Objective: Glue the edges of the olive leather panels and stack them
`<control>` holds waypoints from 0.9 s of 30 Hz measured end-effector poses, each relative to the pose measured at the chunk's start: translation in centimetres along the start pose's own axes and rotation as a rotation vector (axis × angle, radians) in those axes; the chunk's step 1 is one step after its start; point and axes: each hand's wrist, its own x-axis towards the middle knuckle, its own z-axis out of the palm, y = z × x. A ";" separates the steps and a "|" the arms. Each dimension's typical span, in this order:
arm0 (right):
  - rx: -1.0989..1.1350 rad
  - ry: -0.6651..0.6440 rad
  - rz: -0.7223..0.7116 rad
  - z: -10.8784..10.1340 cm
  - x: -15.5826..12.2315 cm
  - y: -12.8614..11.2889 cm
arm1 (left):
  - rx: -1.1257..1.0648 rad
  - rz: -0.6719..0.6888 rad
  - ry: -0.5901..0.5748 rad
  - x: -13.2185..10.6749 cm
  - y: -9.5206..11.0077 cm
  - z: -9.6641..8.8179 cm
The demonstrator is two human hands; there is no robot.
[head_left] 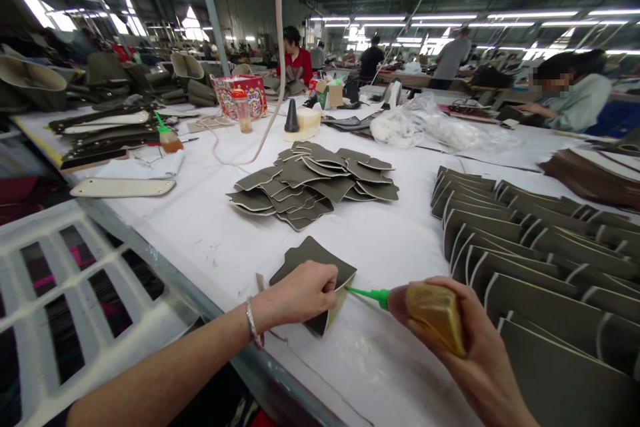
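My left hand (305,290) is closed on a dark olive leather piece (305,255) near the table's front edge, with one side of it folded up. Wrapped in my right hand (475,340) is a glue bottle (434,315) of amber liquid, tipped sideways. Its thin green nozzle (367,292) points left, and the tip meets or nearly meets the piece's pale edge. Beyond my hands lies a loose heap of similar leather pieces (315,180). To the right, more folded pieces (540,240) stand in overlapping rows.
A white plastic crate (95,333) sits at the left beside the table edge. Farther back are a second glue bottle (170,139), a patterned red basket (240,97), a black cone (291,117) and crumpled plastic (425,123). A hose (280,33) hangs down; several people work beyond.
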 end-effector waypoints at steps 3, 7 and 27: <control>0.034 0.009 0.042 -0.1 0.2 -0.2 | -0.002 -0.010 -0.004 -0.2 0.1 0.0; 0.054 0.102 0.095 0.0 0.7 -0.5 | -0.017 -0.032 0.008 -0.3 0.0 0.2; 1.478 0.508 1.147 -0.8 -0.8 -2.4 | -0.351 -0.169 0.173 -1.0 -0.8 -0.3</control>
